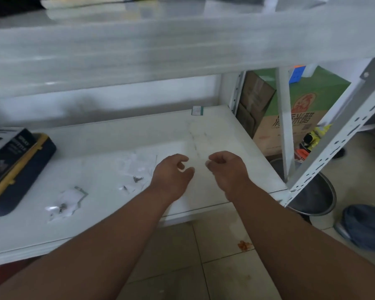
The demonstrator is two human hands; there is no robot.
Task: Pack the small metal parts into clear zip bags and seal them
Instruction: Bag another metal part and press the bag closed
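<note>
— Where are the hands right now?

— Both are out over the right part of the white counter (214, 131), side by side and near each other. The left hand (171, 176) has its fingers curled with the thumb reaching toward them. The right hand (227, 169) is curled the same way, fingertips (208, 163) drawn together.

— Is either grip closed on a bag?

— There may be something clear stretched between them, but the picture is too blurred. I cannot tell whether either grip holds anything.

— And the parts and bags?

— Left of the left hand, on the counter. A loose pile of clear zip bags (136, 163) lies just beside that hand, with small metal parts (138, 179) at its near edge. Further left, well apart, is a crumpled bag (67, 202) with a few more metal bits (62, 206) on it.

— Anything else around?

— A dark case with yellow trim (24, 169) at the far left of the counter, with a black box (4, 146) resting on it. A small green-edged card (197, 110) stands at the back. To the right, past the shelf's perforated white post (333, 144), a green and brown carton (301, 111) sits on the floor, with a round metal lid (320, 195) leaning near it.
</note>
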